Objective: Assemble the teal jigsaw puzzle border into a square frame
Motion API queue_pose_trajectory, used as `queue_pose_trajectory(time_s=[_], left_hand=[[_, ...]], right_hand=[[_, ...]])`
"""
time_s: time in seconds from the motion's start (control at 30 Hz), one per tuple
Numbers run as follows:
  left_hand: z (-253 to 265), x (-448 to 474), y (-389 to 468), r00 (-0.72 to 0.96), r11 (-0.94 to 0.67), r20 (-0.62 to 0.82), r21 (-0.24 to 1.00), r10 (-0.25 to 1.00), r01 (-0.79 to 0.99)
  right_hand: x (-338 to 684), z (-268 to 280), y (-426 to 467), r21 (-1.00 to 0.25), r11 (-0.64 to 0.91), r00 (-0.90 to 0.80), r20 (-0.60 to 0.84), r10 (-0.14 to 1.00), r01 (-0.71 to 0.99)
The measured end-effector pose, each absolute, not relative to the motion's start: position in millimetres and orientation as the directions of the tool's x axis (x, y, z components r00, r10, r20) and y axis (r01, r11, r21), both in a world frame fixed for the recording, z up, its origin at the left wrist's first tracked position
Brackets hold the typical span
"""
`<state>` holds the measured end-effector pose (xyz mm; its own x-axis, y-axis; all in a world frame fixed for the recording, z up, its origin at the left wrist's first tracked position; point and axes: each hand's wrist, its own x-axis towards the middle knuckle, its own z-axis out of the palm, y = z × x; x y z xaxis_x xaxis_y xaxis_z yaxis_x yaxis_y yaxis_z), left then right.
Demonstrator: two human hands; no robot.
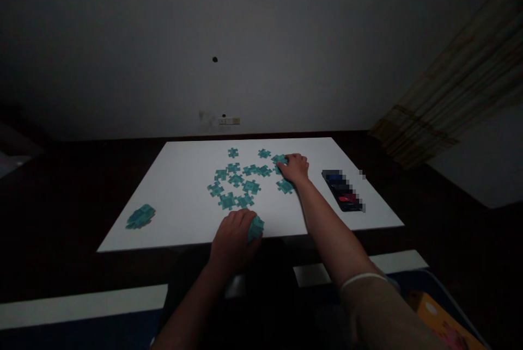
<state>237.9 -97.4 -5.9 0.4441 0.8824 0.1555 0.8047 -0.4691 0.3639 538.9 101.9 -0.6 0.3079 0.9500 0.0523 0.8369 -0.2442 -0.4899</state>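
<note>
Teal jigsaw puzzle pieces (236, 180) lie spread over the middle of a white table (180, 176). At the table's near edge my left hand (235, 235) is closed around a stack of puzzle pieces (255, 228), which sticks out past the thumb. My right hand (295, 167) reaches toward the far right of the spread, its fingers curled onto a puzzle piece (279, 159). Just below that hand lies another piece (285, 186). Part of what the right fingers touch is hidden under them. A separate pile of teal pieces (141, 216) sits at the left front.
A dark phone-like object (342, 191), partly pixelated, lies on the table's right side. An orange box (443, 320) is at the lower right, near my right arm. Behind the table stand a grey wall (261, 56) with a socket strip (229, 121) and a curtain (453, 88).
</note>
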Motion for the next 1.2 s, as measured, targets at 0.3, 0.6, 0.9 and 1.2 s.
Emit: queue_pose_trajectory(time_s=[0.3, 0.6, 0.9, 1.2], left_hand=[[-2.6, 237.9, -98.0, 0.437, -0.472, 0.179, 0.355, 0.881, 0.807], [0.3, 238.6, -98.5, 0.444, -0.474, 0.168, 0.354, 0.88, 0.806], [-12.8, 239.2, -96.0, 0.416, -0.482, 0.25, 0.356, 0.874, 0.8], [-23.9, 238.2, -97.2, 0.372, -0.443, 0.245, 0.396, 0.895, 0.804]], right_hand=[[547.8, -2.5, 101.1, -0.621, -0.242, 0.366, 0.079, 0.927, 0.745], [552.6, 3.4, 88.5, -0.832, -0.058, 0.438, 0.231, 0.869, 0.552], [511.3, 16.2, -3.8, -0.893, 0.138, -0.052, 0.128, 0.99, 0.427], [468.6, -0.5, -71.1, -0.919, 0.235, -0.278, 0.148, 0.949, 0.317]])
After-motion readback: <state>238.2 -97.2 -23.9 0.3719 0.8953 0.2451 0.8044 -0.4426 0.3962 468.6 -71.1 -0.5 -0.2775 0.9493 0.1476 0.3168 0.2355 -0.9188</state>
